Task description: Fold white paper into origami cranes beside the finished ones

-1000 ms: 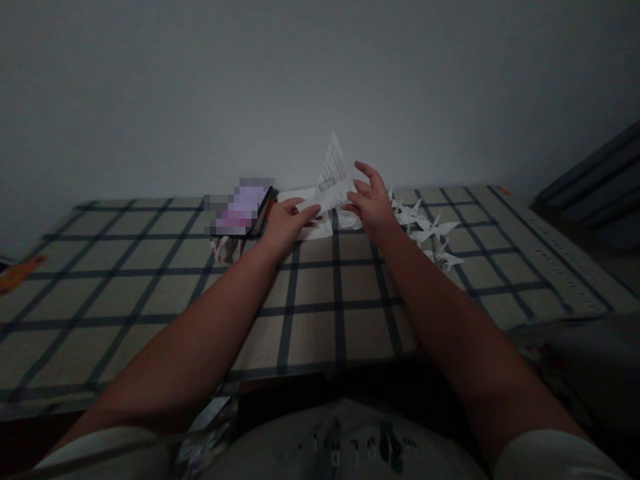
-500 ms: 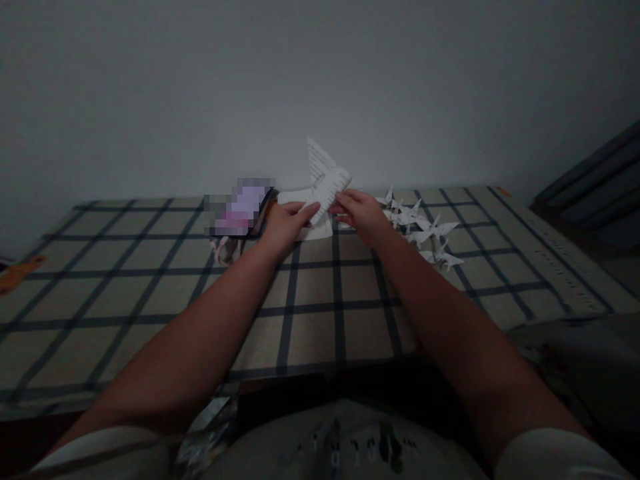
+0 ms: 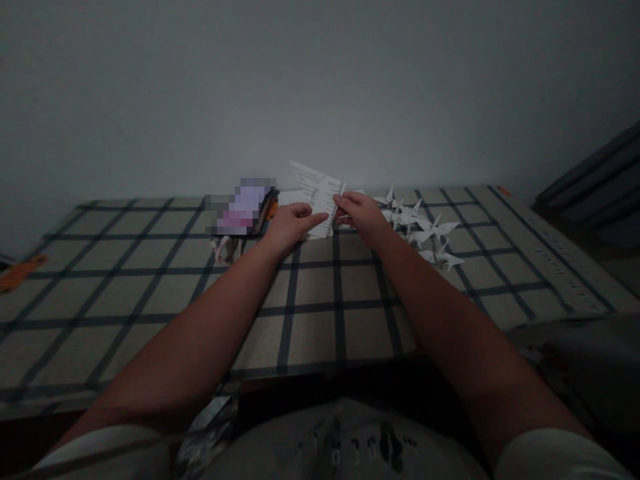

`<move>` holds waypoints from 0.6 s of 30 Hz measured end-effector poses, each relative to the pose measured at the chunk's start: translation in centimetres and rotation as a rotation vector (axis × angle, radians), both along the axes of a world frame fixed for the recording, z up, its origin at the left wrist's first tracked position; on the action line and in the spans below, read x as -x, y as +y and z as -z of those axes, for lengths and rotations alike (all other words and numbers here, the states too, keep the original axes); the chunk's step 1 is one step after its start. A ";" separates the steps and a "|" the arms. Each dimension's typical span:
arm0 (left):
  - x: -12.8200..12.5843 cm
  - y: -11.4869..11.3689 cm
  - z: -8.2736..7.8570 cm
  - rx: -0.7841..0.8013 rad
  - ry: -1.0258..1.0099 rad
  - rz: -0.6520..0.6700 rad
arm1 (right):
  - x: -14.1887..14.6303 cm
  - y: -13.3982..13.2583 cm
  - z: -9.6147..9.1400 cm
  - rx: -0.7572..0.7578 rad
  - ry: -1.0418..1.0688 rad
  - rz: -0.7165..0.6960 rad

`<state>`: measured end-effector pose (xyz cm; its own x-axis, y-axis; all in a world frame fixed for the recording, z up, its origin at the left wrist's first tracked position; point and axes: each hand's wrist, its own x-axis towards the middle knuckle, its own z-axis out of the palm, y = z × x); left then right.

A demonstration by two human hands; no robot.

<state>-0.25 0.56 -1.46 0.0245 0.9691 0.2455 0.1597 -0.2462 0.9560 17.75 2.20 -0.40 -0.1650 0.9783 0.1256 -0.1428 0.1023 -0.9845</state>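
Observation:
Both my hands are stretched out to the far side of a checked table (image 3: 320, 300). My left hand (image 3: 289, 227) and my right hand (image 3: 361, 215) pinch a partly folded sheet of printed white paper (image 3: 316, 192) between them, holding it just above the tabletop near the wall. One flap of the paper points up and to the left. Right of my right hand lies a cluster of several small white folded paper cranes (image 3: 423, 230).
A blurred purple and pink object (image 3: 241, 208) sits left of my left hand by the wall. A small crumpled pale thing (image 3: 225, 250) lies just in front of it. An orange item (image 3: 20, 272) rests at the table's far left edge. A dark piece of furniture (image 3: 595, 193) stands at right.
The paper's raised flap has swung over from the upper right to the left and come lower. My right hand has closed its fingers and moved in onto the paper.

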 end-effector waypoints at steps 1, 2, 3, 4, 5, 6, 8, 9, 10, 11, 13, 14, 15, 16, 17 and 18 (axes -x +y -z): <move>0.0 0.1 0.1 0.003 0.024 0.003 | 0.0 0.0 0.0 -0.006 0.001 0.003; 0.1 0.1 0.2 0.009 0.047 0.003 | 0.0 0.1 0.1 -0.012 0.003 0.005; 0.1 0.2 0.2 0.014 0.064 0.004 | -0.1 0.1 0.1 -0.015 0.005 0.007; 0.1 0.2 0.2 0.018 0.074 0.005 | -0.1 0.2 0.2 -0.017 0.007 0.008; 0.2 0.3 0.2 0.021 0.081 0.003 | -0.1 0.2 0.2 -0.020 0.011 0.006; 0.2 0.3 0.3 0.024 0.086 0.001 | -0.1 0.3 0.2 -0.023 0.016 0.002; 0.3 0.3 0.3 0.034 0.090 0.002 | -0.1 0.3 0.3 -0.032 0.026 -0.003; 0.3 0.3 0.4 0.041 0.090 0.010 | -0.1 0.3 0.4 -0.035 0.029 -0.007; 0.3 0.3 0.4 0.048 0.087 0.020 | -0.1 0.4 0.4 -0.035 0.032 -0.010; 0.4 0.3 0.5 0.055 0.085 0.032 | -0.1 0.4 0.4 -0.032 0.034 -0.011; 0.4 0.3 0.5 0.070 0.080 0.044 | -0.1 0.4 0.5 -0.025 0.037 -0.011; 0.4 0.3 0.5 0.079 0.078 0.048 | -0.1 0.4 0.6 -0.023 0.042 -0.009; 0.5 0.2 0.5 0.086 0.072 0.050 | -0.1 0.5 0.6 -0.023 0.048 -0.010; 0.5 0.2 0.5 0.091 0.067 0.056 | -0.1 0.5 0.6 -0.025 0.055 -0.014; 0.5 0.2 0.5 0.094 0.063 0.062 | -0.1 0.5 0.7 -0.028 0.062 -0.020; 0.4 0.1 0.5 0.098 0.057 0.067 | -0.1 0.6 0.7 -0.031 0.070 -0.027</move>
<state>-0.70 0.71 -1.93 0.1016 0.9840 0.1462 0.2004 -0.1642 0.9659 17.84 2.76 -1.10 -0.1815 0.9690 0.1676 -0.2140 0.1274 -0.9685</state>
